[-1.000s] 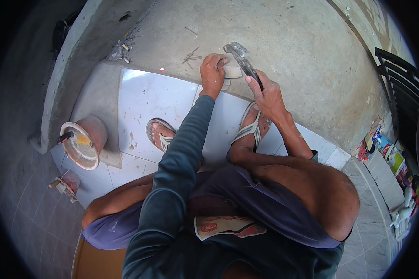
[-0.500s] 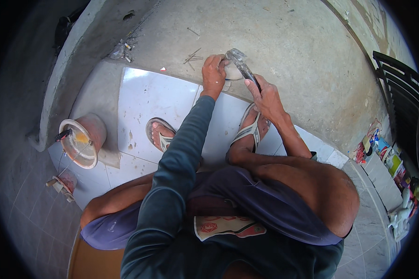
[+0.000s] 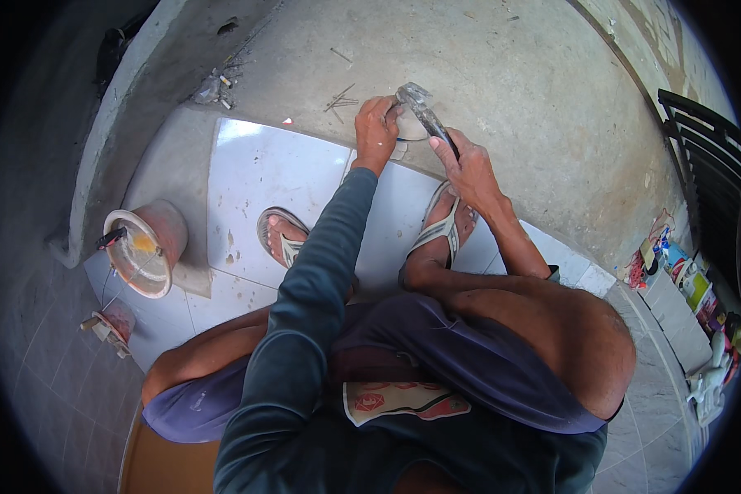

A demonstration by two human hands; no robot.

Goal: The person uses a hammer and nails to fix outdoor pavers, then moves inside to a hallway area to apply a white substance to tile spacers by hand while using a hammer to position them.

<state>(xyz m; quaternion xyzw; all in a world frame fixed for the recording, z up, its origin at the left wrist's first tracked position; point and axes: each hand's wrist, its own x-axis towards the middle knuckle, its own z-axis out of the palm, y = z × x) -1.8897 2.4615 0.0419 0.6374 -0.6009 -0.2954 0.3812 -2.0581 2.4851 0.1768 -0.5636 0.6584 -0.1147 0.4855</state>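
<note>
My right hand (image 3: 472, 171) is wrapped round the dark handle of a claw hammer (image 3: 420, 105). The hammer's worn metal head sits right beside the fingertips of my left hand (image 3: 376, 134). Those left fingers are pinched together over the concrete, and whatever they hold is hidden. Below the hammer, a pale rounded piece (image 3: 412, 127) lies on the concrete, partly covered by the handle and hand. Several loose nails (image 3: 340, 100) are scattered to the left of my left hand.
White tiles (image 3: 273, 167) lie under my sandalled feet, bordering rough concrete (image 3: 535, 107). On the left stand a bucket (image 3: 171, 235) and a smaller reddish container (image 3: 120, 319) near a curved low wall (image 3: 111, 123). A black metal rack (image 3: 704, 140) and assorted packages (image 3: 693, 284) are at right.
The hammer head has shifted slightly left and up, nearer the left fingertips. My right hand has moved a little with it; the left hand has hardly moved.
</note>
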